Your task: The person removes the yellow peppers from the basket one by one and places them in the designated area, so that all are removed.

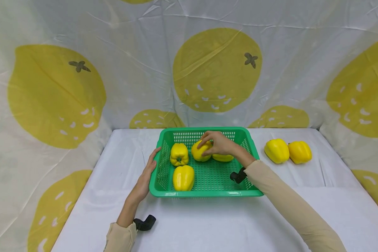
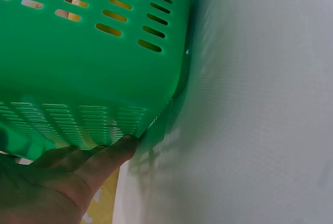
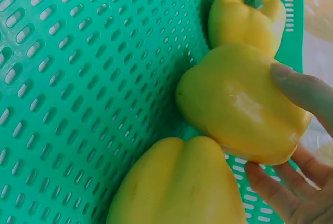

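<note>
My right hand (image 1: pixel 221 143) reaches into a green plastic basket (image 1: pixel 208 193) and holds a yellow bell pepper (image 1: pixel 199 151). In the right wrist view, the thumb lies on one side of this pepper and the fingers on the other. Beside it in the basket is a second yellow bell pepper (image 1: pixel 223 158), partly hidden under the hand. Two more yellow peppers, one at the back (image 1: pixel 179 154) and one at the front (image 1: pixel 183 177), lie at the basket's left. With fingers extended, my left hand (image 1: pixel 144 180) touches the basket's left outer side, as the left wrist view also shows.
Two yellow bell peppers, one (image 1: pixel 277 151) next to the other (image 1: pixel 300 152), lie on the white tablecloth (image 1: pixel 208 224) to the basket's right. A lemon-patterned cloth (image 1: pixel 138 70) hangs behind and at both sides. Black wrist fittings (image 1: pixel 145 223) show below each hand.
</note>
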Demonstrator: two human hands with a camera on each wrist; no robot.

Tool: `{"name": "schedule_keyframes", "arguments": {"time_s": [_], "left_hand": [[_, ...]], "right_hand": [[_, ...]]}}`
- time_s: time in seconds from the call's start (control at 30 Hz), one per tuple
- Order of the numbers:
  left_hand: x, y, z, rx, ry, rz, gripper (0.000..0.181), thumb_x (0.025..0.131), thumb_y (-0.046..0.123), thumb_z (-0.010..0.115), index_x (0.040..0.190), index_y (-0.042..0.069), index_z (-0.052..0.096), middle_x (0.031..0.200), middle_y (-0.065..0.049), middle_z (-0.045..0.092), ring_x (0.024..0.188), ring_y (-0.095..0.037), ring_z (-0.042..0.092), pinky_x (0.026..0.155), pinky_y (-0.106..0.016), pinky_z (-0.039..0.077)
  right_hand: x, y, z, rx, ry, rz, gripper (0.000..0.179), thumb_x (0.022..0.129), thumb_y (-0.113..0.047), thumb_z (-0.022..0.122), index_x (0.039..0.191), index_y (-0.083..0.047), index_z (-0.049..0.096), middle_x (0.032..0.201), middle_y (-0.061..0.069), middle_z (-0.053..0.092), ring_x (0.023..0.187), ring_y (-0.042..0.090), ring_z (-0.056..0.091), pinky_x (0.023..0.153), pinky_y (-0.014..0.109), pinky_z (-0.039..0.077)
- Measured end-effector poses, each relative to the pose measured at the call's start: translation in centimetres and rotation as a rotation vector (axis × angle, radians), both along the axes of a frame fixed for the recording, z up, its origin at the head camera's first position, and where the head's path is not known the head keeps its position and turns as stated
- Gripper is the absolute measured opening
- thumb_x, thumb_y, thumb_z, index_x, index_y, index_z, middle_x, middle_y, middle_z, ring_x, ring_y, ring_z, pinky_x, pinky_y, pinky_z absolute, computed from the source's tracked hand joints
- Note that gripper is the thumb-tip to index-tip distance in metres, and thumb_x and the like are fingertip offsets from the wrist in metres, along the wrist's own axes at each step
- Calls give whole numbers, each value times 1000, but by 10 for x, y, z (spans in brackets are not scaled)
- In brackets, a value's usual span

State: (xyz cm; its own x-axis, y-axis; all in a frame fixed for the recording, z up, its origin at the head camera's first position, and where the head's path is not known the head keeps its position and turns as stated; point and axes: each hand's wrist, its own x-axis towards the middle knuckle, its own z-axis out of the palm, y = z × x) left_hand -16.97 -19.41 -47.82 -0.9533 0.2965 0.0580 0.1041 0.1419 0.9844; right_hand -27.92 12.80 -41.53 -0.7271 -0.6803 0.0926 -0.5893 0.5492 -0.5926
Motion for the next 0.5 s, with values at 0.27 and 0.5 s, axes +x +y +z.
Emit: {"name": "schedule_keyframes", "arguments": {"time_s": [0.27,0.5], "left_hand": [[1,-1,1,8,-7,-20,52,114,43,14,165,38,11,174,-1,7,148,-33,27,106,-23,38],[1,-2,0,7,-3,-17,52,114,43,14,165,38,12,174,-2,8,147,-33,28,105,-22,39]], "right_hand": [[1,3,1,34,-24,-15,27,89,-16,83,116,-15,81,133,16,59,122,33,55,95,46,50],[-1,5,-1,18,13,-16,25,86,-20,87,110,-16,82,126,14,63,120,32,57,100,49,50]]}}
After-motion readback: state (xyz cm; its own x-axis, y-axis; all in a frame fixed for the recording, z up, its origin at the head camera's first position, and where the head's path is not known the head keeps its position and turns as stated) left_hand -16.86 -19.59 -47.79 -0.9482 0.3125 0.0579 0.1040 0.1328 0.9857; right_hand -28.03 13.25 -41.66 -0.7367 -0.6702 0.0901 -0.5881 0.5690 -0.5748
